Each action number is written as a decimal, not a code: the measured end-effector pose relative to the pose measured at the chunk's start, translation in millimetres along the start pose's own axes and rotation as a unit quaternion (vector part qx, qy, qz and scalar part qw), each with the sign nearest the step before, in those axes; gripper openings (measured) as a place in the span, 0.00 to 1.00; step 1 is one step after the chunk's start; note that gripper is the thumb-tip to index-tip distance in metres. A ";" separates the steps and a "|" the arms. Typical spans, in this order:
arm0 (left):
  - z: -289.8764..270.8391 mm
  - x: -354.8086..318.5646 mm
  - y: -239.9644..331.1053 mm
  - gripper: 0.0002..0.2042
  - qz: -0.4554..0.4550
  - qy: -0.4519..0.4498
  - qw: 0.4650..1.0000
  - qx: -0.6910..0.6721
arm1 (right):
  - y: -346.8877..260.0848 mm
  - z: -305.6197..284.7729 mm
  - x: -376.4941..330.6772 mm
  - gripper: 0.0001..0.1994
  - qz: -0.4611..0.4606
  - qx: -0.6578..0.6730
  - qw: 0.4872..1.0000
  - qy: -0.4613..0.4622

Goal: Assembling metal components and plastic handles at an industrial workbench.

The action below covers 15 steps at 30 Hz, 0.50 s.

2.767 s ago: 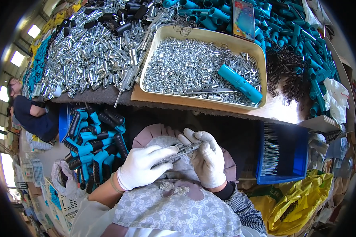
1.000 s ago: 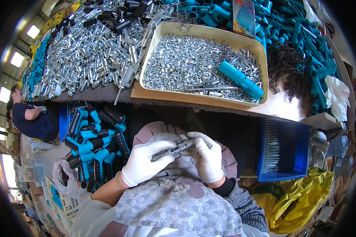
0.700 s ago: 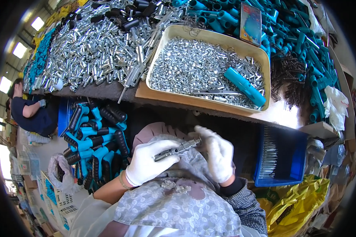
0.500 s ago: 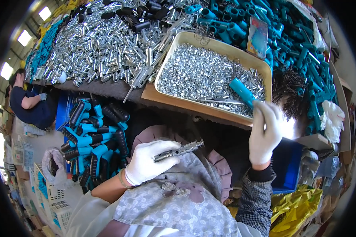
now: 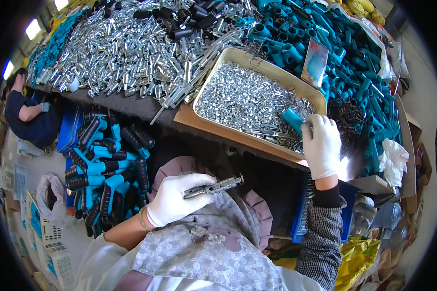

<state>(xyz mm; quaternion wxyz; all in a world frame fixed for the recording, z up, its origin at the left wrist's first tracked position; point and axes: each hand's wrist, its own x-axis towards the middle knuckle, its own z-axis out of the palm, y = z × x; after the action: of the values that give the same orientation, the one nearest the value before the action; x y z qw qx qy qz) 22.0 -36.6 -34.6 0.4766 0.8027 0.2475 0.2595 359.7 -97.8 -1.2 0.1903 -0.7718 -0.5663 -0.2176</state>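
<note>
My left hand [image 5: 177,199], in a white glove, is wrapped round a slim silvery metal tube [image 5: 223,185] with cut-outs along its side, held slanting above my lap. A thin pin-like end sticks out at the tube's tip. My gloved right hand [image 5: 322,148] is over the right front corner of a cream tray [image 5: 205,114] full of small metal pieces [image 5: 247,92]. Its fingers are bent together, and what is between them is hidden. Right beside the fingertips, a teal sleeve [image 5: 292,119] lies on the pieces; I cannot tell whether they touch it.
Heaped silver tubes [image 5: 126,58] cover the bench at the left, with teal sleeves [image 5: 359,63] and dark springs [image 5: 347,116] at the right. A phone-like slab [image 5: 315,63] leans behind the tray. Black-and-teal handles [image 5: 107,169] fill a blue crate. Another person [image 5: 26,114] sits far left.
My right hand has come down a little, and its fingers have bent in beside the teal sleeve. The left hand still holds the metal tube. The whole view has shifted slightly.
</note>
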 end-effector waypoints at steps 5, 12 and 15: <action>-0.5 3.4 1.9 0.16 0.016 -0.006 1.000 0.000 | 3.8 0.9 -9.5 0.18 -0.001 -0.022 0.998 -0.061; -4.8 4.7 1.6 0.16 0.041 0.012 0.999 0.015 | -21.8 -38.4 -25.9 0.19 0.166 0.401 0.900 -0.048; -11.5 7.0 2.2 0.16 0.065 0.017 0.997 0.032 | -27.8 -59.2 -52.9 0.23 0.191 0.540 0.779 -0.257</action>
<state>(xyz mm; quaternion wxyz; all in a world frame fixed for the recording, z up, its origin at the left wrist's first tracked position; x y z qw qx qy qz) 20.0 -25.7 -26.7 0.4289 0.8272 0.2112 0.2951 312.0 -163.7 20.2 0.4609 -0.6625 -0.4597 0.3707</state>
